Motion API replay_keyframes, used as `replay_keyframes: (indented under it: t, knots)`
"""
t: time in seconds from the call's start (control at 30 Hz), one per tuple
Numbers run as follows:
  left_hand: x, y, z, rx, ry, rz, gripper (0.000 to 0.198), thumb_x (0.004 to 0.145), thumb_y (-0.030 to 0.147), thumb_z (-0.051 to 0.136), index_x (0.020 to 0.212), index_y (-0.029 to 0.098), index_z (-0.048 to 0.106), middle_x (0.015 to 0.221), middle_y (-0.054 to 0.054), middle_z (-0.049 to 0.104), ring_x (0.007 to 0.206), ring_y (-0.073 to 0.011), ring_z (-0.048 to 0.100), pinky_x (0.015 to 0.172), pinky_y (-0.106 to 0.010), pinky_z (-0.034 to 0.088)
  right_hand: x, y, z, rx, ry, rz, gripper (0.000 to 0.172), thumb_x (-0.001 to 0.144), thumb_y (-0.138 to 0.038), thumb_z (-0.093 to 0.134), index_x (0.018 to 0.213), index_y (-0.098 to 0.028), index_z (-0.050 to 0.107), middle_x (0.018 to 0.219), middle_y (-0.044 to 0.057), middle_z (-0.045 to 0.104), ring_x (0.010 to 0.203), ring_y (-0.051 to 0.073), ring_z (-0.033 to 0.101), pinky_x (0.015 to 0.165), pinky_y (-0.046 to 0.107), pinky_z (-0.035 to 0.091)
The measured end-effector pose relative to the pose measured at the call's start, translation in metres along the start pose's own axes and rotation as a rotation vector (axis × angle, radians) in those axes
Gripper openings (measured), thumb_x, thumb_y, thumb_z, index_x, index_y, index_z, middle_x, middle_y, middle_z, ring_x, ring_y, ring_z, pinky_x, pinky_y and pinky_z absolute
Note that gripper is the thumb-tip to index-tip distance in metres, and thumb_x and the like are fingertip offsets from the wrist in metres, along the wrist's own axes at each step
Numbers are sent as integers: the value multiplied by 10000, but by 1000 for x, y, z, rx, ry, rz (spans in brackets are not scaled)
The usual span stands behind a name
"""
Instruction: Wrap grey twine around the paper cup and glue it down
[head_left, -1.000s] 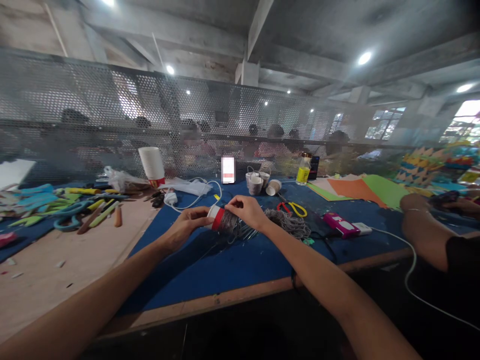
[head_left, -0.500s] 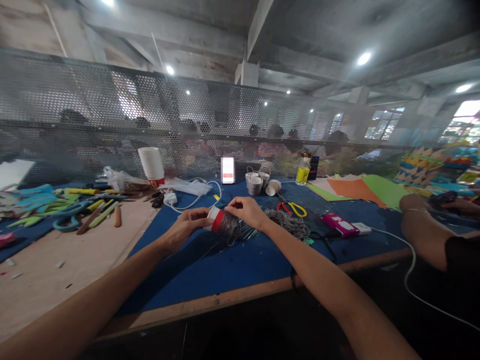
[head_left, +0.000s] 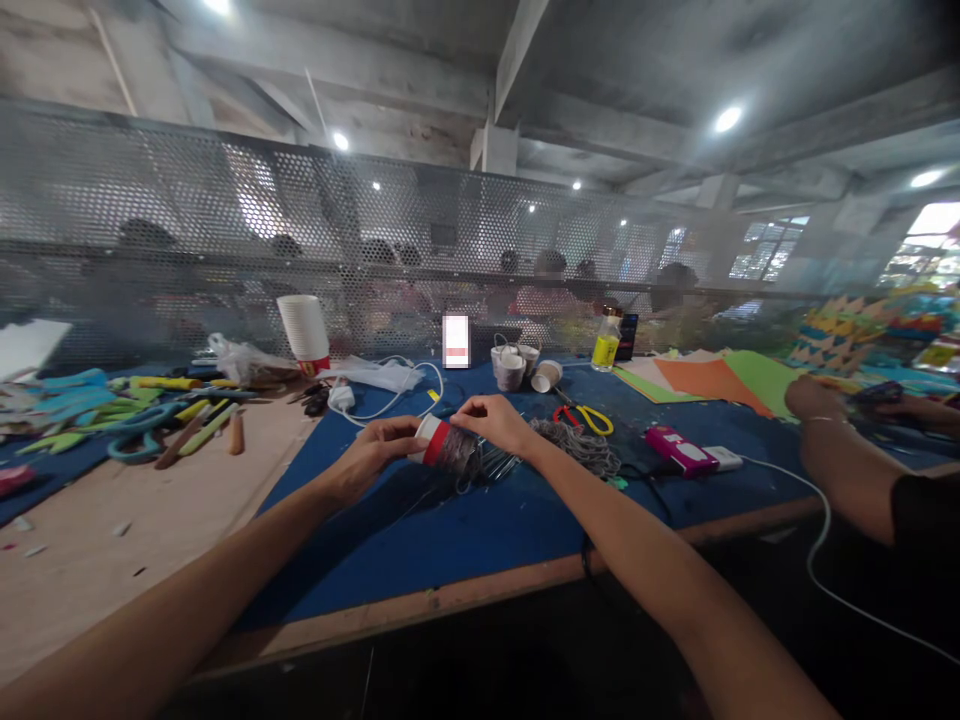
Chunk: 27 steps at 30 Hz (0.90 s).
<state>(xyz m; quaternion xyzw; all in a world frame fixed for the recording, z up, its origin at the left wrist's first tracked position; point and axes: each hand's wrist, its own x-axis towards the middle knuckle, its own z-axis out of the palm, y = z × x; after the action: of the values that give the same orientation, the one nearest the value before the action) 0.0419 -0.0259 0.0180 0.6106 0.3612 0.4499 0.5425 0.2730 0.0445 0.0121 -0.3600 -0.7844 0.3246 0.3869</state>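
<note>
Winding seems in hand: mid-frame, the left hand (head_left: pixel 373 452) clamps a white-and-red paper cup (head_left: pixel 433 438) wrapped in grey yarn (head_left: pixel 459 452); the right hand's (head_left: pixel 496 424) fingertips are together (any strand unclear). Next calls for even tension.

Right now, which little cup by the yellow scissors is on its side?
The rightmost little cup, tipped over; the other little cups beside it stand upright.

Yarn (head_left: pixel 583 452) lies heaped on the table (head_left: pixel 360 570). Just behind the yarn are scissors (head_left: pixel 598 420); farther behind it, cups (head_left: pixel 510 373) and a bottle (head_left: pixel 606 348); to its right, a box (head_left: pixel 681 451); well to its left, a cup stack (head_left: pixel 303 330).
</note>
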Motion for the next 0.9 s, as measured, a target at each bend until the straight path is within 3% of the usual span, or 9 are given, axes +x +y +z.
replay_keyframes:
  t: [0.53, 0.7, 0.9]
  knots:
    - [1, -1, -4, 52, 27, 37, 195, 755, 321, 846, 909, 202, 840, 883, -62, 784, 812, -216, 674, 809, -317, 513, 2, 5, 2, 118, 21, 22, 302, 879, -439, 709, 903, -147, 782, 836, 36, 747, 750, 150, 624, 711, 252, 474]
    - [2, -1, -4, 65, 62, 63, 192, 749, 322, 855, 892, 195, 837, 900, -61, 789, 833, -217, 681, 837, -322, 511, 4, 9, -1, 83, 78, 6, 488, 977, -587, 549, 980, -149, 767, 765, 9, 656, 630, 120, 545, 623, 242, 428]
    - [4, 0, -5, 6, 147, 82, 253, 716, 331, 885, 908, 175, 834, 905, -70, 791, 832, -211, 688, 828, -320, 521, -2, 1, -5, -42, 76, 4, 551, 981, -677, 513, 1051, -172, 723, 910, 24, 711, 820, 160, 618, 770, 268, 450]
